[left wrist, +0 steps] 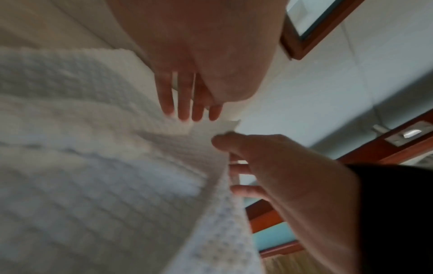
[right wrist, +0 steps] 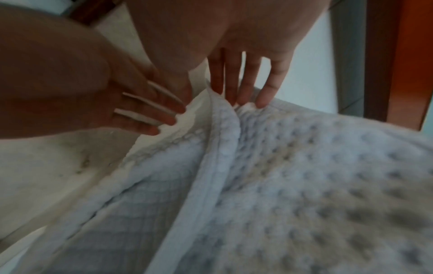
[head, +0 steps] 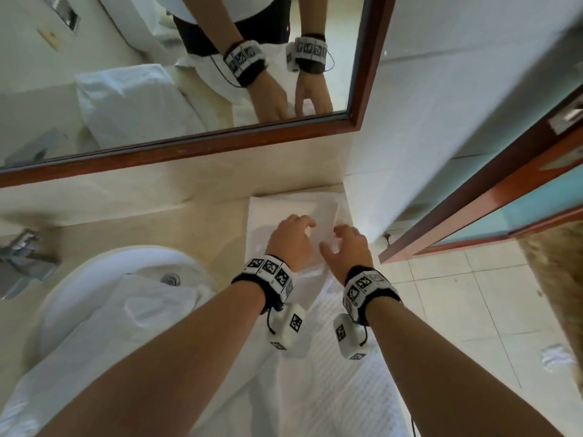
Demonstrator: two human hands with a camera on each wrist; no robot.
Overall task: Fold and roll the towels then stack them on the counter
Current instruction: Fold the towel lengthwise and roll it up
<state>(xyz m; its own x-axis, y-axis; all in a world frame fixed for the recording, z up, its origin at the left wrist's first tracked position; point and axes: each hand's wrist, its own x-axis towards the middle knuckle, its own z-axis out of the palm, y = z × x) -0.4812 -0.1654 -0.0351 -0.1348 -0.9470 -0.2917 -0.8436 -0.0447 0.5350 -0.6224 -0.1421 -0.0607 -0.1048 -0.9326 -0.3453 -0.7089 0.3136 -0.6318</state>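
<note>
A white waffle-weave towel (head: 284, 206) lies at the right end of the beige counter (head: 157, 222), against the wall, and its near part hangs over the front edge toward me. Both hands are over its far part. My left hand (head: 290, 238) reaches down with straight fingers (left wrist: 185, 107) whose tips touch the cloth. Just to its right, my right hand (head: 344, 244) spreads its fingers (right wrist: 262, 100) and presses the tips onto a raised hemmed fold of the towel (right wrist: 225, 129). Neither hand plainly grips the cloth.
A second white towel (head: 126, 310) is draped across the white sink (head: 94, 260) on the left, beside a chrome tap (head: 22, 253). A wood-framed mirror (head: 220, 143) runs behind the counter. A white wall (head: 441, 137), a wooden door (head: 504, 200) and tiled floor (head: 473, 294) are on the right.
</note>
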